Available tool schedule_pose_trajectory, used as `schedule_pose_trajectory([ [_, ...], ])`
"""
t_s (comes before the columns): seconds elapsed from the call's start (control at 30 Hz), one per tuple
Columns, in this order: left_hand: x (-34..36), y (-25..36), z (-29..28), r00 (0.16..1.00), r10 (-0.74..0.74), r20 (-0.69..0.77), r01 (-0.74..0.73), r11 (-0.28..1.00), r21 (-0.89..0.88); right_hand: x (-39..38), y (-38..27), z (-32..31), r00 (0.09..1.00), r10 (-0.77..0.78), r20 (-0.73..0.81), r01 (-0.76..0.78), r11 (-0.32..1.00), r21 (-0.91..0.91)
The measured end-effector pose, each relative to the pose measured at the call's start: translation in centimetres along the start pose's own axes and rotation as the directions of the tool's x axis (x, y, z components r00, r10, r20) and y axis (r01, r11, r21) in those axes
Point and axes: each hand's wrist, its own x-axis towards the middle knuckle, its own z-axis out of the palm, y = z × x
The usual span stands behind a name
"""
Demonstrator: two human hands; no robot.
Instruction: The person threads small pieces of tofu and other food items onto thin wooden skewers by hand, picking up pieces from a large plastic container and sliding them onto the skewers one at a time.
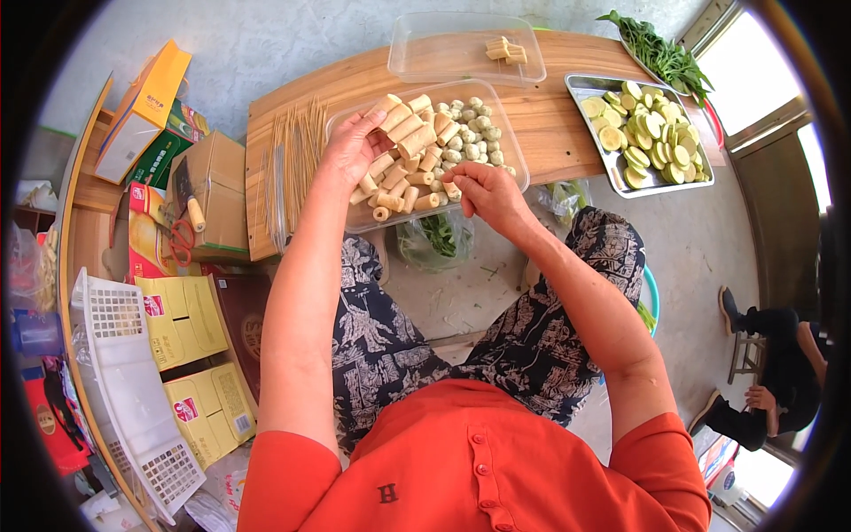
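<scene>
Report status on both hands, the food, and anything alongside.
Left hand holding tan rolls over clear tub. Right hand over tub's front edge, grip unclear. Pale green balls heaped in tub. Loose skewers left of tub.

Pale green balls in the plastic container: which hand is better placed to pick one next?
Probably the right hand: it is beside the pale green balls; the left hand is farther away, seemingly holding tan rolls.

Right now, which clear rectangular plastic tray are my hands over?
The nearer tray, holding tan rolls and greenish balls; the farther clear tray holds only tan pieces.
</scene>
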Motion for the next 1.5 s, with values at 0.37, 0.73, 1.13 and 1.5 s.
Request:
schedule_pose_trajectory([
  [0.37,-0.2,0.0,0.1,0.998,-0.015,0.053,0.014,1.000,0.018,0.1,0.0,0.6,0.998,-0.015,-0.058,0.015,1.000,0.000],
  [0.73,-0.8,0.1,1.5,0.997,-0.018,0.070,0.018,1.000,0.001,0.6,0.3,0.9,0.997,0.010,-0.076,-0.004,0.997,0.077],
  [1.13,-0.2,-0.3,1.1,0.978,0.185,-0.100,-0.176,0.980,0.098,0.7,-0.2,0.9,0.998,0.033,-0.060,-0.033,0.999,0.010],
  [1.5,-0.2,0.0,-0.2,0.992,0.125,-0.035,-0.124,0.992,0.022,0.3,-0.5,1.1,0.986,-0.076,-0.145,0.082,0.996,0.038],
])
